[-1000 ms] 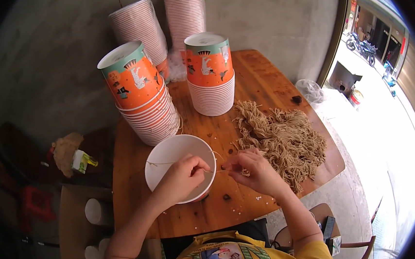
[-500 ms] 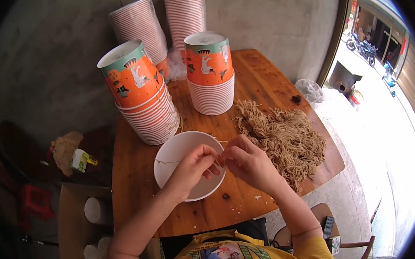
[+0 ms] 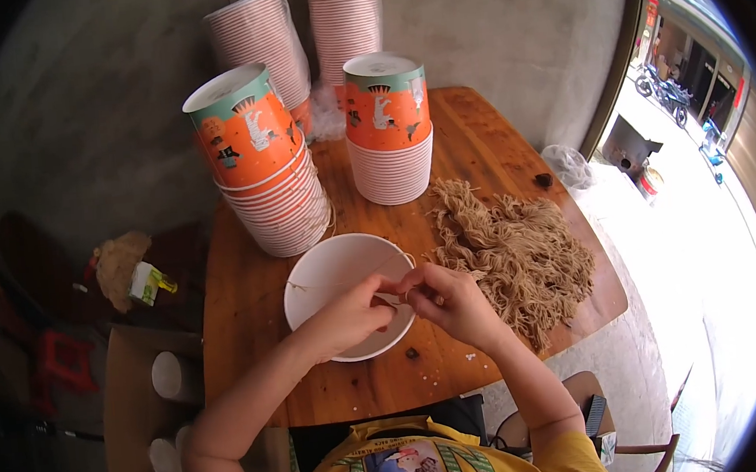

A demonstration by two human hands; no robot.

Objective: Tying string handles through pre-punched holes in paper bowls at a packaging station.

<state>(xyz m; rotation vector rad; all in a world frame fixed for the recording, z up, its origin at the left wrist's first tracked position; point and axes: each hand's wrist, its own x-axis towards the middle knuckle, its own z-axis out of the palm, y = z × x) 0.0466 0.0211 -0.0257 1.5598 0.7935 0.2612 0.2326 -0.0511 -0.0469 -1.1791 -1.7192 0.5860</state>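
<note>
I sit at a brown wooden table (image 3: pixel 251 317) that has small crumbs and a few dark spots on it. Its top is worn and a bit shiny. My left hand (image 3: pixel 357 307) and my right hand (image 3: pixel 448 300) meet over a white bowl (image 3: pixel 327 271) that stands right in front of me. The fingertips of both hands are pinched together on a thin brown noodle strand (image 3: pixel 389 299), and they touch each other above the bowl's right side. One more thin strand lies across the bowl's left rim.

Just to the right of the bowl is a big heap of brown noodles (image 3: pixel 517 252) lying bare on the wood. It reaches almost to the table's right edge.

Behind the bowl stand two stacks of orange paper bowls turned upside down. The left stack (image 3: pixel 267 178) leans a little, and the right stack (image 3: pixel 387 129) stands straight. Farther back, by the wall, are two taller stacks of pale striped cups (image 3: pixel 344 26).

The wall (image 3: pixel 486 32) behind the table is grey and rough. On the right is an open doorway (image 3: pixel 697 113) with bright sun on the ground outside. On the floor to my left it is dark, and I see a small green and white carton (image 3: pixel 146 283) beside a brown lump. A cardboard box (image 3: pixel 134 406) with white cups in it sits by my left arm.
</note>
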